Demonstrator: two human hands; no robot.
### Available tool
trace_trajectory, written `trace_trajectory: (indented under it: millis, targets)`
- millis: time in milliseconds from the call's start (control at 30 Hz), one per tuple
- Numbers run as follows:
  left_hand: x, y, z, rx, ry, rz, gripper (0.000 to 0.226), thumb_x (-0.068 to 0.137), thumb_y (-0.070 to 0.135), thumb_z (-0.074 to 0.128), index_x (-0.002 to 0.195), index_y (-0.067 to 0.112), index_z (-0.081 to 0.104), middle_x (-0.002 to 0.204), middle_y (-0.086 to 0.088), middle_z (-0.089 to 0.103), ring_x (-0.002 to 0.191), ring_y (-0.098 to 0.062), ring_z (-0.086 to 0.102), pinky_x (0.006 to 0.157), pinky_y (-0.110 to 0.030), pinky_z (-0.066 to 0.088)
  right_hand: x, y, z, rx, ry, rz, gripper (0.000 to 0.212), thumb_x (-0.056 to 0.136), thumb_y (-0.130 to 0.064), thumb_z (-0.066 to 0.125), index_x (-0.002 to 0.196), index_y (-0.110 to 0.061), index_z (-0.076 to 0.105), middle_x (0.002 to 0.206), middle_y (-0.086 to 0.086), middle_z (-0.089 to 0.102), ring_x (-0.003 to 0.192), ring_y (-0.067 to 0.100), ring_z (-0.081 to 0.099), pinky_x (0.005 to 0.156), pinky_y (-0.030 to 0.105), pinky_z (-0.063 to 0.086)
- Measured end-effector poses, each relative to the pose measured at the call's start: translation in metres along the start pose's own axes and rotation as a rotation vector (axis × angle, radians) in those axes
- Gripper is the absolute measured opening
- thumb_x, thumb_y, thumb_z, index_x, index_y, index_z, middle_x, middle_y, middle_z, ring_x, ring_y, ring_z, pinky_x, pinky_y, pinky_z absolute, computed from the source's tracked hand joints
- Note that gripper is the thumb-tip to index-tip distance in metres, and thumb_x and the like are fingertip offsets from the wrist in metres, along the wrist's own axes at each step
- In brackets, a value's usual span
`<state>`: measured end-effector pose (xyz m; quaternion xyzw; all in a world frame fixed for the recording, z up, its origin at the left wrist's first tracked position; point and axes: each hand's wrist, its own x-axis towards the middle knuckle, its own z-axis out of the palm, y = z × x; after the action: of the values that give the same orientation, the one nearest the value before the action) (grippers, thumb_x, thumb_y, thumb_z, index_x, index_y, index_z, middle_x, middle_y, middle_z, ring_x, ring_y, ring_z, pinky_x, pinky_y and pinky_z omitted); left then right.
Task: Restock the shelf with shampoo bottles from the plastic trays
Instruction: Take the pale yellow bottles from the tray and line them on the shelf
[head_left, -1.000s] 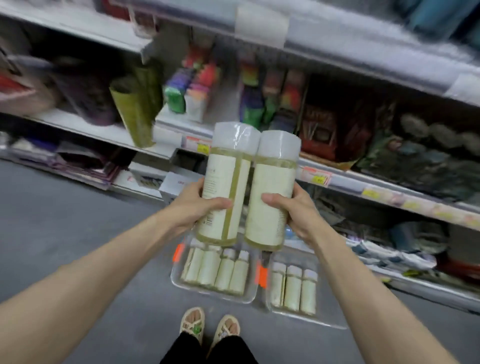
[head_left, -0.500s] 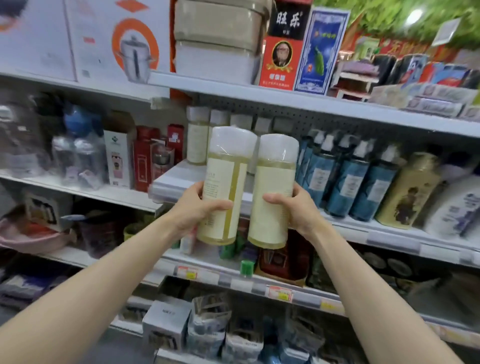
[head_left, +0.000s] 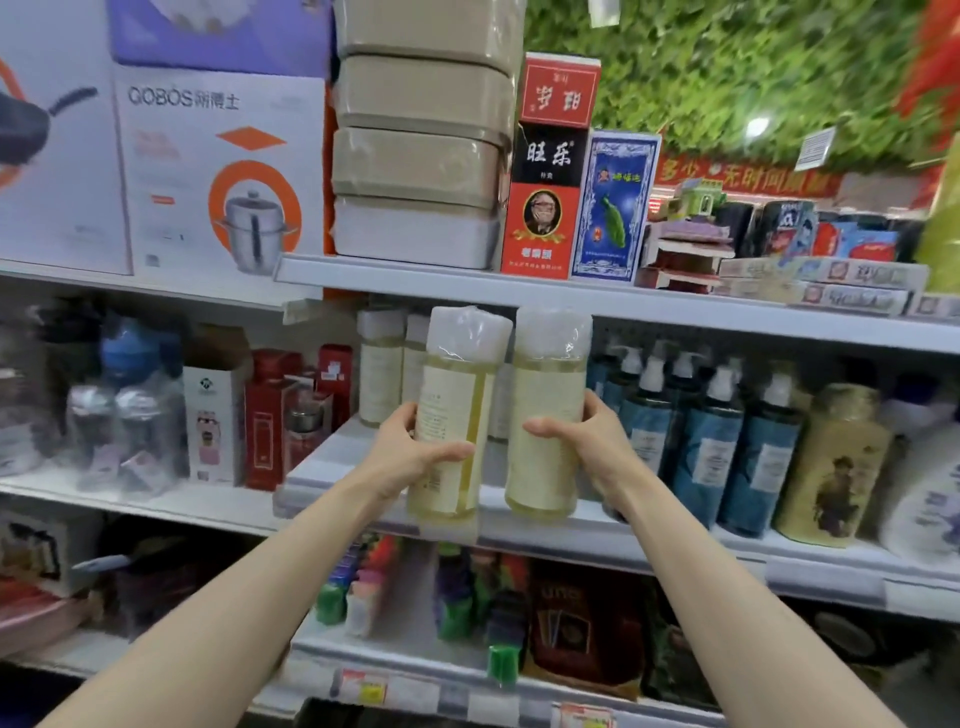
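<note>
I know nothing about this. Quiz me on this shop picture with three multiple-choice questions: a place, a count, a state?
1. Where do the blue pump bottles stand? A. top shelf B. left of both hands C. middle shelf, right of both hands
2. How many pale yellow bottles are held? A. one B. two C. four
3. The left hand is: A. gripping a bottle B. open, empty C. in a pocket
Answers: 1 C, they line up beyond the right hand; 2 B, one per hand; 3 A, its thumb and fingers wrap a bottle.
</note>
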<state>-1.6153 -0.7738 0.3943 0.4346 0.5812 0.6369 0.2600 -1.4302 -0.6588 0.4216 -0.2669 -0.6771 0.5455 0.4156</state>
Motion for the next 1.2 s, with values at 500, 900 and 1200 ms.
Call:
trace_trajectory:
  millis: [500,900,1200]
  targets:
    - [0.12,-0.064,-0.003,0.0,-0.064,-0.026,0.071,0.059,0.009,0.088,0.12,0.016,0.052,0.105,0.002,0.066,0.093,-0.008,0.064,0.064,-0.014,0.051,0.091,0.064,0.007,-0.042,0.221,0.038,0.075,0.062,-0.007,0.088,0.128,-0.011,0.052,0.111,0.003,0.067,0.098,0.013,0.063,0.07,0.02,0.049]
    - [0.144,-0.092,0.012,0.055,-0.038,-0.026,0.085,0.057,0.014,0.09,0.129,0.015,0.046,0.117,-0.001,0.062,0.105,-0.018,0.061,0.084,-0.03,0.052,0.117,0.095,0.007,-0.095,0.274,0.065,0.092,0.069,-0.017,0.085,0.144,-0.017,0.032,0.129,0.001,0.052,0.108,0.016,0.05,0.088,0.032,0.043]
    - [0.138,-0.09,0.011,0.06,-0.084,-0.005,0.078,0.063,0.013,0.087,0.128,0.018,0.045,0.112,0.004,0.062,0.101,-0.013,0.061,0.082,-0.026,0.053,0.111,0.104,-0.003,-0.009,0.244,0.104,0.086,0.081,-0.03,0.074,0.15,-0.022,0.025,0.149,0.003,0.042,0.133,0.025,0.043,0.109,0.039,0.036]
